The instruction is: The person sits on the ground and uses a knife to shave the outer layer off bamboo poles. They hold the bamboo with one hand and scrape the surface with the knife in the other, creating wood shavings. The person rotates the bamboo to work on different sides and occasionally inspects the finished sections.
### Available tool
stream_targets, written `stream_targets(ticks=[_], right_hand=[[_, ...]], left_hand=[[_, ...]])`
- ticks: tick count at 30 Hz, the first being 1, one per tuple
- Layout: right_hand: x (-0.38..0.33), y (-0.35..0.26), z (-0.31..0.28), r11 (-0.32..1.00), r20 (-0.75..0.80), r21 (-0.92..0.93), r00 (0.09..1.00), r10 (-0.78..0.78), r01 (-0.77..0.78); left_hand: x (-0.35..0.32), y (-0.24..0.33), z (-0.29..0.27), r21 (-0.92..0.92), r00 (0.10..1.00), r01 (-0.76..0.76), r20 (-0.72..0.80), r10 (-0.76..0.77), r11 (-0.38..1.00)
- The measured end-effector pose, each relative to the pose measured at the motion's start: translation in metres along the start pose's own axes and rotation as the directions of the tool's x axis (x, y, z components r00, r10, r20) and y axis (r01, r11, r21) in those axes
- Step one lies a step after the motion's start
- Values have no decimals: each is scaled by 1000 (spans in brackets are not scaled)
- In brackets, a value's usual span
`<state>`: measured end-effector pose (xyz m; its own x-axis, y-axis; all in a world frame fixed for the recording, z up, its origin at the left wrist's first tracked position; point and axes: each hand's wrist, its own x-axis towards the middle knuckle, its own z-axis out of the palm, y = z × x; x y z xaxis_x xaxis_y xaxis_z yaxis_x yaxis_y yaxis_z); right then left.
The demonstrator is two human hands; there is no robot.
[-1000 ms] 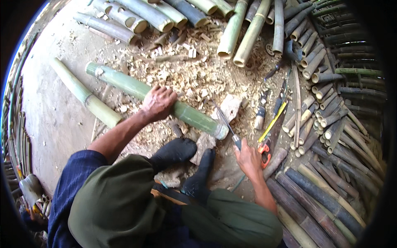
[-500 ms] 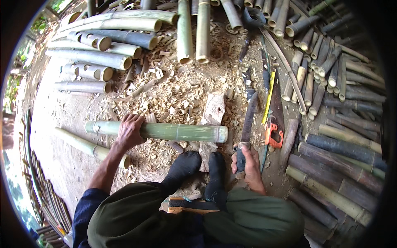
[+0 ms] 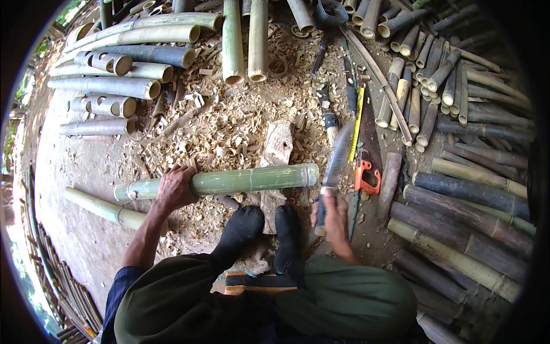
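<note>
We pin the long green bamboo pole (image 3: 246, 180) under left hand (image 3: 175, 189); right hand (image 3: 332, 215) grips long-bladed knife (image 3: 335, 166), blade just beyond pole's cut end.

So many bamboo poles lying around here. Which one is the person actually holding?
The green bamboo pole lying crosswise before the feet: the left hand grips it, and it rests on a wooden block. The other poles lie untouched.

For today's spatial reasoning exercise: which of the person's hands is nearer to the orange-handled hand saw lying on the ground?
Right. The right hand, gripping a long knife, is just left of the hand saw. The left hand rests on the green bamboo pole, far on the other side.
</note>
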<state>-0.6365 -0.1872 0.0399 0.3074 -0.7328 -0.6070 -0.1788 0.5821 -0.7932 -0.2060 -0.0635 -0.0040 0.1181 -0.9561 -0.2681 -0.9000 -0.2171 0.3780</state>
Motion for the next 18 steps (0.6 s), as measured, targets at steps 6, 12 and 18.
stream_targets(ticks=[6,12,18], right_hand=[[-8,-16,23,974,234,-227,969,79,-25],[2,-6,3,997,-67,-72,997,-34,29],[8,-12,-22,998,48,54,998,-29,26]], left_hand=[[-8,2,10,46,994,17,-108,-12,999],[-5,6,11,68,992,-5,-129,14,998],[-14,-1,16,86,980,17,-199,1,996]])
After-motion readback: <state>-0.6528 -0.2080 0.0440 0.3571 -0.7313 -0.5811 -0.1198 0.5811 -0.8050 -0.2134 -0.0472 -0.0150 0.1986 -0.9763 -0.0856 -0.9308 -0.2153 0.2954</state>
